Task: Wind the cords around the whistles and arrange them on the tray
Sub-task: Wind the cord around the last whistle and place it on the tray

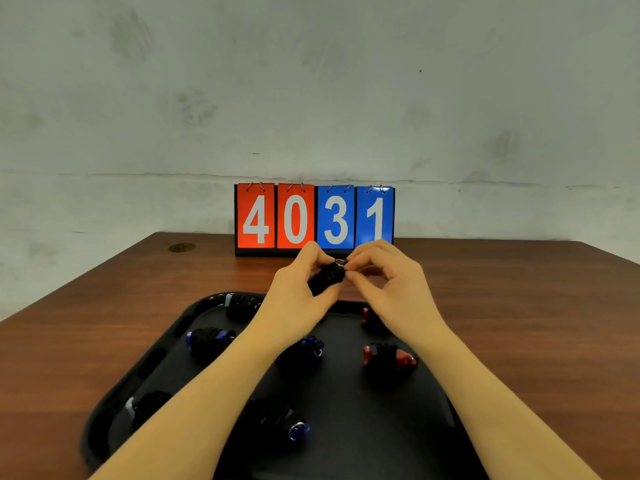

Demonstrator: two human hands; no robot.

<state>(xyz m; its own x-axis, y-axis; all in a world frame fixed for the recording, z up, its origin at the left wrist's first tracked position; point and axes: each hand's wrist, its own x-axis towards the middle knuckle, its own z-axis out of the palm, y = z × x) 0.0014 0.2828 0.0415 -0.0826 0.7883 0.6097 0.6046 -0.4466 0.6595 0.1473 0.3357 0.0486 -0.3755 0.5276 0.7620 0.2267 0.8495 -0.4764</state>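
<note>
Broadly, the brown worktop [519, 306] carries a black tray [381, 427] with a flip scoreboard [314, 218] reading 4031 behind it; on the tray lie several wound whistles, among them a blue one [209, 337] at the left and a red one [389, 355] at the right; above the tray's far edge, the left hand [298, 296] grips a whistle [327, 277] bundled in black cord, while the right hand [384, 275] pinches at its metal ring [341, 262]; the whistle sits between both sets of fingertips, clear of the tray; it looks light and hard, the cord soft and likely to spring loose, so holding across the windings seems wisest.
</note>
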